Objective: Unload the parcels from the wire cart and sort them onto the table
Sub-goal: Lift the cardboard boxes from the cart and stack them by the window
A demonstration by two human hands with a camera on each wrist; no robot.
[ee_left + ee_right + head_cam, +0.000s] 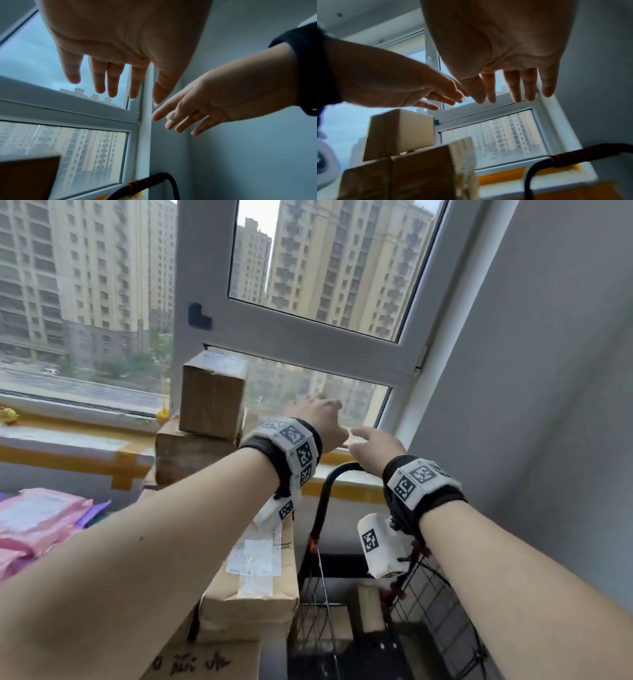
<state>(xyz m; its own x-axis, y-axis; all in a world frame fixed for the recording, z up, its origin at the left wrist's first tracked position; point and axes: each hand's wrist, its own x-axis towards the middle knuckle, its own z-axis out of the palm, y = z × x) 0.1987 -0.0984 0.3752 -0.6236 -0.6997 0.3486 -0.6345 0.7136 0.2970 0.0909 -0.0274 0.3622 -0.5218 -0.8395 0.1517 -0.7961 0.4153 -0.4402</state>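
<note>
Nearest the head camera: both forearms, raised toward the window. Left hand (317, 419) and right hand (376, 448) empty, fingers (101, 81) straight and spread, touching nothing, the right just above the wire cart (442, 604) handle. One parcel (370, 609) standing in the cart. Stacked on the worktop at left: cardboard boxes (212, 395), beside pink mailers (37, 518).

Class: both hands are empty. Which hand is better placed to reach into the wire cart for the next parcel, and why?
Probably the right hand: it hovers open directly above the cart handle, while the left hand is over the stacked boxes.
</note>
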